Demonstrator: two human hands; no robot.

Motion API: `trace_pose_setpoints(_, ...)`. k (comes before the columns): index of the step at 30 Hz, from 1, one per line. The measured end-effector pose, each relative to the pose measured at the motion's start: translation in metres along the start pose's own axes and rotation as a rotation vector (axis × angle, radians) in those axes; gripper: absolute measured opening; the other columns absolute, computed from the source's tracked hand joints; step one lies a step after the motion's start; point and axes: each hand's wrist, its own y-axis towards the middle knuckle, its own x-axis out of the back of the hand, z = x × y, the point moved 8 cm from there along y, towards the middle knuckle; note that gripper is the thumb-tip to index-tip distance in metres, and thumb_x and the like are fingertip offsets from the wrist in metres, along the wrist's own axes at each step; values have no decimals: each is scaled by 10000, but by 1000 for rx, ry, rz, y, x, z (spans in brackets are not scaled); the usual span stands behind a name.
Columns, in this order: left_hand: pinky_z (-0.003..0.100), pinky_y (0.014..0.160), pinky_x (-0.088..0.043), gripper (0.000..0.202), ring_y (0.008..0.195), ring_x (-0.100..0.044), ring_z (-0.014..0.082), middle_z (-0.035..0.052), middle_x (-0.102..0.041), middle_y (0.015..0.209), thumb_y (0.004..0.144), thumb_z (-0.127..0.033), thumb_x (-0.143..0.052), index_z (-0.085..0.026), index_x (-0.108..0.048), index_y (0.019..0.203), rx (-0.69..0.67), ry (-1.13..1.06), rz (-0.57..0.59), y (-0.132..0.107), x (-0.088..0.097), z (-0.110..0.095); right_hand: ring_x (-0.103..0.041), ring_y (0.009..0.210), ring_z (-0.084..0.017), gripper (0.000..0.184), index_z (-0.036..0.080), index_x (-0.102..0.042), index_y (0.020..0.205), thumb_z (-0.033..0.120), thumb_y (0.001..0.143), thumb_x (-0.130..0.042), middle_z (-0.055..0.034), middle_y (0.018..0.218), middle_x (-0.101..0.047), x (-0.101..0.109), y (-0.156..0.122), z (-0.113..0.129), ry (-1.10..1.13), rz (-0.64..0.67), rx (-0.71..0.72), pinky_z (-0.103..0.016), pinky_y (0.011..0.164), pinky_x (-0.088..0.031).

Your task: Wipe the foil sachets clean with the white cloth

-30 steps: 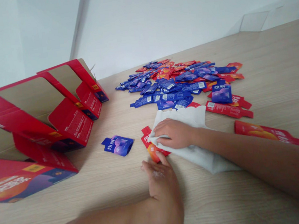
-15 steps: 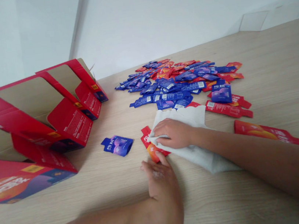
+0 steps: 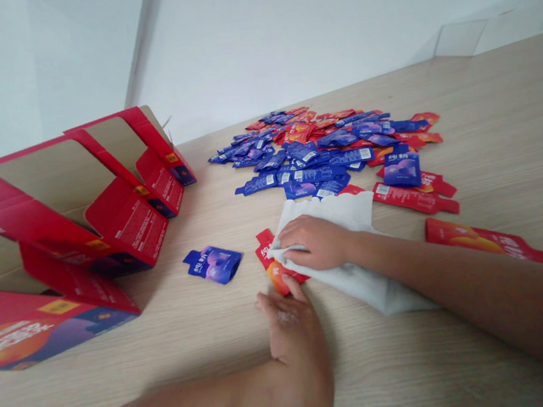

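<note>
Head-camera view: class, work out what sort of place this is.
Probably a small packing or product-sorting workspace, judging by the wood-grain table, the opened red cartons, and the heap of blue and red sachets.

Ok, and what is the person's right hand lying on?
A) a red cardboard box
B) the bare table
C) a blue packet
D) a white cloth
D: the right hand lies on top of the white cloth, which spreads out under the palm and the wrist.
</note>
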Motion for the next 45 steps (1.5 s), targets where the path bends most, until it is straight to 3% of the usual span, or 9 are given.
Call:
trace_pose_setpoints(14, 444, 938, -483, 489, 804, -702, 221, 190, -731, 810, 842, -9, -299, -42, -561, 1254, 10, -111, 7, -1, 0, 2, -605, 873, -199, 163, 143, -661, 840, 214, 867, -517, -83, 897, -690, 0, 1, 0, 6, 5, -3, -330, 819, -406)
trace_pose_setpoints(27, 420, 926, -490, 491, 795, -703, 219, 194, -734, 830, 833, -5, -302, -44, -584, 1232, -4, -63, 3, 0, 4, 2, -599, 937, -205, 149, 152, -647, 830, 215, 868, -518, -85, 938, -689, 1, -2, 7, 9, 8, 65, -345, 855, -396)
trace_pose_setpoints(41, 421, 922, -480, 487, 797, -701, 218, 189, -732, 829, 836, -17, -311, -37, -564, 1252, -6, -40, 1, -1, 3, 2, -601, 931, -205, 163, 144, -654, 833, 212, 871, -510, -87, 946, -691, 2, 0, 0, -20, 14, -1, -342, 853, -392)
trace_pose_setpoints(45, 410, 924, -479, 496, 785, -701, 200, 151, -738, 803, 839, -16, -303, -63, -562, 1260, -8, -29, 14, 0, 4, 3, -599, 933, -206, 154, 151, -652, 832, 213, 870, -516, -88, 941, -690, 2, -1, 4, -5, 15, 34, -350, 856, -394)
